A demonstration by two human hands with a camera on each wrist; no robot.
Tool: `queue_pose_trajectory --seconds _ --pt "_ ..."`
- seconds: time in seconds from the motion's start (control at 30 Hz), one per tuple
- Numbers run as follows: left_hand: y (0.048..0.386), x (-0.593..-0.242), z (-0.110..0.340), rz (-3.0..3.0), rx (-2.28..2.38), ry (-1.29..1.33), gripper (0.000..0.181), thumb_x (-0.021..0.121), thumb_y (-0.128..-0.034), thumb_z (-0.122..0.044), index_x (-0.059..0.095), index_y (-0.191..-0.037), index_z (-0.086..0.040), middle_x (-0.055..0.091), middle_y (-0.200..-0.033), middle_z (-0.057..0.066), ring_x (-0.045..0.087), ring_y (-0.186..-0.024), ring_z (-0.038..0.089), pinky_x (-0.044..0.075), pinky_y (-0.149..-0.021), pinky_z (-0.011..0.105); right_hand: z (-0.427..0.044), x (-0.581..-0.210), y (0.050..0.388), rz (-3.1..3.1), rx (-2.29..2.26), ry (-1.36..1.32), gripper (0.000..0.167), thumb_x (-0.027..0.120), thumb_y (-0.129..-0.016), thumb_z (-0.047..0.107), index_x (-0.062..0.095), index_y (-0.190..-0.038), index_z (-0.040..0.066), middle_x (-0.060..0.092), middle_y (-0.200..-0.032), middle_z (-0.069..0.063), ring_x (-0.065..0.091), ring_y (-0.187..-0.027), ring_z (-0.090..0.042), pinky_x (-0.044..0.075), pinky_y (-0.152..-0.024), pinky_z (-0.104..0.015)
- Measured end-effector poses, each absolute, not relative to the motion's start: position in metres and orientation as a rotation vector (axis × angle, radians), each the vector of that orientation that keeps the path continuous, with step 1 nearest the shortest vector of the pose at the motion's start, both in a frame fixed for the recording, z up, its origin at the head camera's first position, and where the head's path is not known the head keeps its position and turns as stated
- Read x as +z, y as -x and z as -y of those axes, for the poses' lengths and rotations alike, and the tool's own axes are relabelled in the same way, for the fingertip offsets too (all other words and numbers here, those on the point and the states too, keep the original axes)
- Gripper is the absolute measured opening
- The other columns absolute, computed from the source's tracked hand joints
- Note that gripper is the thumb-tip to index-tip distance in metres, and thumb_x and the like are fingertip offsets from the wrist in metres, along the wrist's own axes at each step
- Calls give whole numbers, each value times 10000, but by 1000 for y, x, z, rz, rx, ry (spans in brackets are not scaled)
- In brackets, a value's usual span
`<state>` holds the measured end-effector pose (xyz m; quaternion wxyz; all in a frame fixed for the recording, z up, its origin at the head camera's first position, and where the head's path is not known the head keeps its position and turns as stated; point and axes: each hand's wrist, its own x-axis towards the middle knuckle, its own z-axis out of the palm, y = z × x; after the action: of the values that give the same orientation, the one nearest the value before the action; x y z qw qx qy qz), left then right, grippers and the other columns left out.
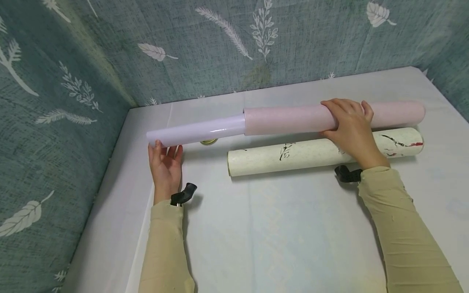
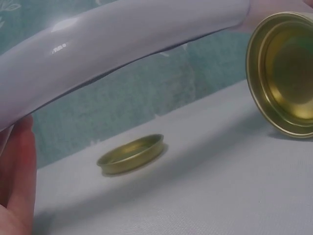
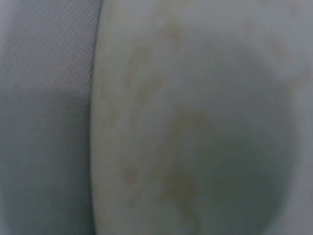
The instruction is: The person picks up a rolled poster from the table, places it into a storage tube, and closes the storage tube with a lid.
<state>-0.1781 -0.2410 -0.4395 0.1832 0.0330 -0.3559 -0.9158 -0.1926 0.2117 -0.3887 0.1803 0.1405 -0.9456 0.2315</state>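
A glossy pale lavender roll (image 1: 201, 131) sticks out of the left end of a pink tube (image 1: 289, 119). My left hand (image 1: 166, 169) holds the roll near its free left end, thumb in front and fingers underneath. In the left wrist view, a long edge runs along the underside of the roll (image 2: 122, 36). My right hand (image 1: 349, 126) grips the pink tube from above, right of its middle. Below it lies a cream tube (image 1: 256, 160) with ink drawings, partly hidden by my right hand. Its left end shows a recessed gold metal cap (image 2: 291, 73).
A loose gold lid (image 2: 132, 155) lies on the white-covered table (image 1: 286, 228), mostly hidden behind the roll in the head view. Leaf-patterned green cloth (image 1: 205, 53) hangs behind the table and at its left. The right wrist view is filled by the blurred cream tube.
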Motion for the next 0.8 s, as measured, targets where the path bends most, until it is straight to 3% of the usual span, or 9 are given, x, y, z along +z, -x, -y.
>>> queue_pose_trajectory --seconds 0.47,0.8 --pt "180 -439 240 1013 -2622 -31 301 594 -861 -235 517 -1145 -168 500 -1191 116 523 -1045 295 444 -802 359 -212 -388 193 2681 646 -378 698 789 -660 185 473 -1282 157 461 -1271 -86 317 -1206 -287 -20 -1010 -456" --pt "178 -439 237 1160 -2631 35 361 560 -887 -218 470 -1235 -189 446 -1276 122 482 -1111 314 431 -848 367 -212 -389 192 2676 649 -381 690 785 -664 188 477 -1279 156 458 -1277 -87 316 -1210 -283 -20 -1009 -458"
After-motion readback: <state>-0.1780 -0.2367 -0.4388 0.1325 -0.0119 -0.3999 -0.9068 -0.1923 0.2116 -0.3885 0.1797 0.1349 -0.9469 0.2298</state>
